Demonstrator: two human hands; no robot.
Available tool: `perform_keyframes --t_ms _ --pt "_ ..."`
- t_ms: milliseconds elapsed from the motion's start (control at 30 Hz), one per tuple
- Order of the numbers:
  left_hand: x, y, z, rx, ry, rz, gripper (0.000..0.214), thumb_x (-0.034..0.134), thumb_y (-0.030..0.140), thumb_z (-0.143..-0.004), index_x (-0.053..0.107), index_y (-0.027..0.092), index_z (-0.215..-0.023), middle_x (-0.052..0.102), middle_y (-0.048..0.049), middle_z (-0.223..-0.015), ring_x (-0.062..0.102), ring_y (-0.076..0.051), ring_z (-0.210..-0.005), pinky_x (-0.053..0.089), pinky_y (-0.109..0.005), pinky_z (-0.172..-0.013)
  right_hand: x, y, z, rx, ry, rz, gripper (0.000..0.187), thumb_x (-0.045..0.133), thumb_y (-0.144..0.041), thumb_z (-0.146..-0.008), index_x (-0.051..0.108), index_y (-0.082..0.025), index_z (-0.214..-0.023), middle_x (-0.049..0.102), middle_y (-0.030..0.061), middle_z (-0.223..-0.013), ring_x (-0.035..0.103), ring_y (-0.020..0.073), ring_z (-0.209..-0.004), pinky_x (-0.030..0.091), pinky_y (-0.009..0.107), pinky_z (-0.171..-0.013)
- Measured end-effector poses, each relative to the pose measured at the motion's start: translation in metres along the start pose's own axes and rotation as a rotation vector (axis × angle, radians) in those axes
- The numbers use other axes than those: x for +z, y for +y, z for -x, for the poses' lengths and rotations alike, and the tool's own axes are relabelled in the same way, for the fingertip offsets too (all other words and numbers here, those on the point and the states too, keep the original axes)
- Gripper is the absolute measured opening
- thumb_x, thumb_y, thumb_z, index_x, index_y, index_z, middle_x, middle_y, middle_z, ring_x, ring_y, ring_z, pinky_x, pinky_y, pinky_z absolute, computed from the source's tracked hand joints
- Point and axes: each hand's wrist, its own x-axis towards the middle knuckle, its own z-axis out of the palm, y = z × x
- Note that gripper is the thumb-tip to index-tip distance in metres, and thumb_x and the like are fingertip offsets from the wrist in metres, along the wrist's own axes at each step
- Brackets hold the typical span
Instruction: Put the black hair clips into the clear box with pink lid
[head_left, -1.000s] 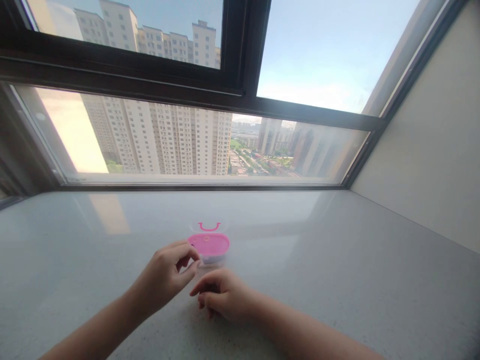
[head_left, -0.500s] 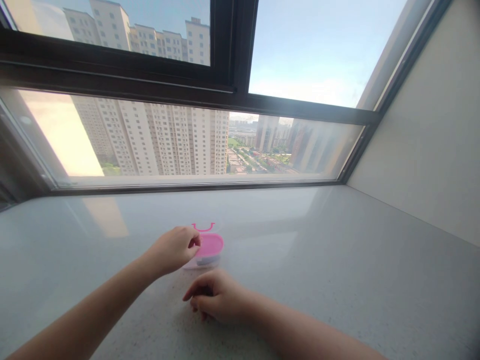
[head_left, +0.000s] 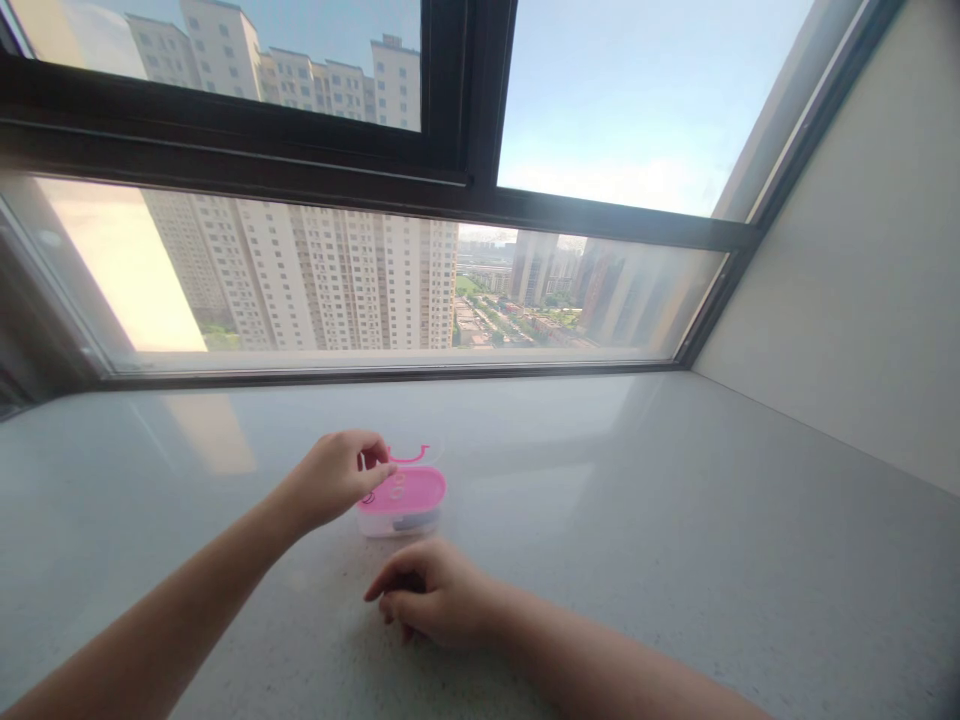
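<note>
A small oval box [head_left: 379,526] with a see-through body and a pink lid [head_left: 420,487] stands on the pale countertop. Small pale rings [head_left: 398,485] and a dark ring [head_left: 368,497] show on its lid. My left hand [head_left: 337,480] is over the lid's left rear part, thumb and fingertips brought together; whatever they pinch is too small to make out. Just behind the box is a curved pink handle [head_left: 409,459], its left end partly behind my fingers. In front of the box, my right hand [head_left: 439,595] rests on the counter, loosely curled, fingers apart, holding nothing.
The speckled countertop [head_left: 637,530] runs back to a dark-framed window [head_left: 337,375]. A pale wall [head_left: 862,300] rises on the right. Tall buildings are outside the glass.
My left hand has moved back and to the left, uncovering more of the lid and the rings on it. My right hand and the box have stayed in place.
</note>
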Motion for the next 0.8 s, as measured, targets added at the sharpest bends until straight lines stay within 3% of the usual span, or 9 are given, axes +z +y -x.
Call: perform_keyframes --t_ms 67,133,233,300,400,500,633,800 --pt "0.0 -0.012 -0.001 -0.097 0.225 0.06 0.023 0.061 0.044 -0.073 0.066 0.022 -0.071 0.066 -0.0002 -0.065 0.06 -0.021 -0.064 0.041 -0.028 -0.061 0.001 -0.003 0.003 -0.129 0.08 0.058 0.023 0.051 -0.014 -0.077 0.066 -0.015 -0.095 0.056 -0.0002 -0.067 0.05 0.0073 -0.047 0.043 0.02 -0.045" --pt "0.009 -0.028 -0.001 -0.21 0.406 0.263 0.031 0.062 0.049 -0.072 0.067 0.02 -0.083 0.07 -0.0042 -0.085 0.062 -0.024 -0.079 0.044 -0.031 -0.071 -0.002 -0.01 0.006 -0.394 0.297 0.223 0.022 0.057 -0.015 -0.074 0.065 -0.016 -0.094 0.057 0.0013 -0.073 0.052 0.0094 -0.056 0.045 0.022 -0.053" --pt "0.036 -0.046 0.002 -0.398 0.402 0.857 0.046 0.064 0.055 -0.07 0.065 0.018 -0.098 0.068 -0.0096 -0.107 0.058 -0.028 -0.103 0.044 -0.034 -0.082 -0.018 -0.017 0.007 -0.623 0.73 0.354 0.033 0.06 -0.017 -0.074 0.056 -0.018 -0.107 0.057 0.0066 -0.094 0.056 0.0148 -0.075 0.049 0.028 -0.066" --pt "0.052 -0.049 0.003 -0.404 0.359 0.977 0.054 0.053 0.059 -0.078 0.06 0.016 -0.109 0.064 -0.014 -0.116 0.057 -0.028 -0.11 0.045 -0.036 -0.085 -0.032 -0.016 0.004 -0.58 0.908 0.441 0.057 0.069 -0.026 -0.07 0.046 -0.02 -0.122 0.052 0.0111 -0.112 0.056 0.021 -0.093 0.046 0.04 -0.084" --pt "0.062 -0.042 0.004 -0.381 0.283 1.201 0.058 0.043 0.06 -0.084 0.054 0.014 -0.118 0.065 -0.0163 -0.116 0.057 -0.027 -0.112 0.044 -0.039 -0.088 -0.049 -0.007 -0.004 -0.376 0.88 0.442 0.103 0.079 -0.039 -0.06 0.019 -0.021 -0.141 0.035 0.0192 -0.135 0.049 0.0291 -0.114 0.038 0.049 -0.096" --pt "0.058 -0.033 0.003 -0.374 0.278 1.388 0.052 0.044 0.057 -0.085 0.055 0.016 -0.116 0.065 -0.0126 -0.114 0.055 -0.027 -0.114 0.045 -0.035 -0.082 -0.053 -0.001 -0.009 -0.282 0.739 0.393 0.125 0.083 -0.041 -0.054 -0.001 -0.025 -0.145 0.033 0.0205 -0.14 0.049 0.03 -0.117 0.034 0.051 -0.099" --pt "0.052 -0.031 0.003 -0.395 0.333 1.406 0.045 0.045 0.054 -0.084 0.061 0.018 -0.106 0.068 -0.0075 -0.099 0.06 -0.025 -0.102 0.045 -0.031 -0.069 -0.048 -0.004 -0.007 -0.256 0.698 0.387 0.125 0.082 -0.034 -0.058 -0.008 -0.029 -0.145 0.044 0.0171 -0.134 0.057 0.0255 -0.105 0.033 0.051 -0.098" --pt "0.054 -0.028 0.006 -0.297 0.235 1.266 0.039 0.054 0.053 -0.079 0.065 0.017 -0.07 0.066 -0.0055 -0.079 0.06 -0.022 -0.079 0.045 -0.03 -0.066 -0.047 -0.007 -0.005 -0.226 0.715 0.436 0.124 0.081 -0.034 -0.06 -0.009 -0.03 -0.145 0.045 0.0155 -0.133 0.058 0.0229 -0.097 0.033 0.049 -0.097"
